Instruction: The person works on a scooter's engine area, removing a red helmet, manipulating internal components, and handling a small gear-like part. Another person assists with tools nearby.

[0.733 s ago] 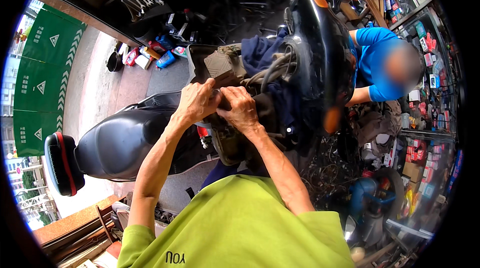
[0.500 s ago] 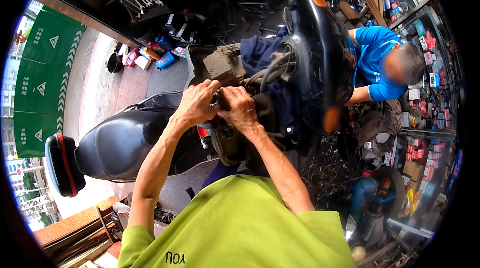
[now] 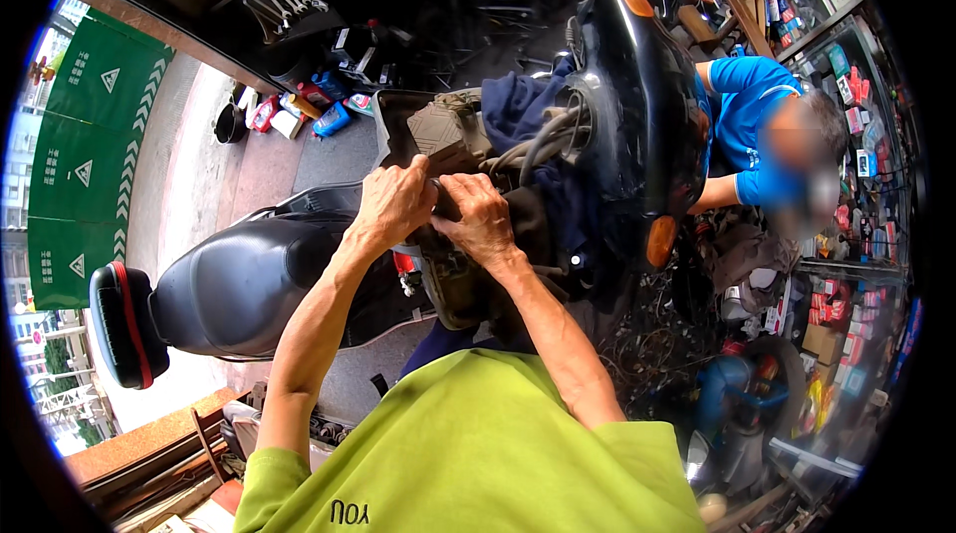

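My left hand [image 3: 396,202] and my right hand [image 3: 478,217] meet over the middle of a scooter, thumbs and fingers bent inward. Between them is something small and dark, mostly covered by the fingers. Just beyond my hands, a brown cardboard box [image 3: 435,131] sits in the opened footwell. Bundled cables [image 3: 543,146] and a navy cloth [image 3: 523,107] lie to the right of the box, against the scooter's black front body [image 3: 637,105]. Below my left hand is a small red part [image 3: 404,262]. The black scooter seat [image 3: 239,279] extends to the left.
A person in a blue shirt [image 3: 747,115] is beyond the scooter's front at right. Glass shelves [image 3: 856,264] packed with small boxes line the right side. Bottles [image 3: 329,120] stand on the floor at far left, near hanging wrenches [image 3: 279,0]. A green barrier [image 3: 85,164] stands outside.
My two hands stay together in nearly the same place, with slight shifts of the fingers. The other person's head and raised hand area have moved a little. The front turn light looks brighter.
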`<state>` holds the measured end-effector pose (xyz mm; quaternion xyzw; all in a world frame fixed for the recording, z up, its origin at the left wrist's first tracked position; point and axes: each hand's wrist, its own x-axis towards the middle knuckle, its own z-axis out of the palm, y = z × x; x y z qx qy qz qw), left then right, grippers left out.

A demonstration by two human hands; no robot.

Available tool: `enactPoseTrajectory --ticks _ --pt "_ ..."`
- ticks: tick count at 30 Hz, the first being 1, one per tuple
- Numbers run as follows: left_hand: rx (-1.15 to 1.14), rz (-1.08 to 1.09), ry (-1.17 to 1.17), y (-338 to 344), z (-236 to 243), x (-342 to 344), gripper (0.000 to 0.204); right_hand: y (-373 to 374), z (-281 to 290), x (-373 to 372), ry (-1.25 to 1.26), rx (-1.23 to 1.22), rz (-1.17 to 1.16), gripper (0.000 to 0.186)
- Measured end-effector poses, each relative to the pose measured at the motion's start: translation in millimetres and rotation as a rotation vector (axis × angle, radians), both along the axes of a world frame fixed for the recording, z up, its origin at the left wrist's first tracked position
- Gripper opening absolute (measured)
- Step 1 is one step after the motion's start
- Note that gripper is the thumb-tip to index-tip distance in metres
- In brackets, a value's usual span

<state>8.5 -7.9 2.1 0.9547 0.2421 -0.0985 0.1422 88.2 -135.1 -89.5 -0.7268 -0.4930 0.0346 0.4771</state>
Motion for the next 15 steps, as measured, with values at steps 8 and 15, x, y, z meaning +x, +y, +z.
enactPoseTrajectory --ticks 8,15 --pt "-0.052 -0.108 -0.234 6 -17 -8 0.045 -1 4 0 0.006 -0.005 0.009 0.058" --pt "0.045 -0.043 -0.115 -6 -6 -3 0.042 -2 -4 2 -0.006 -0.002 -0.005 0.060"
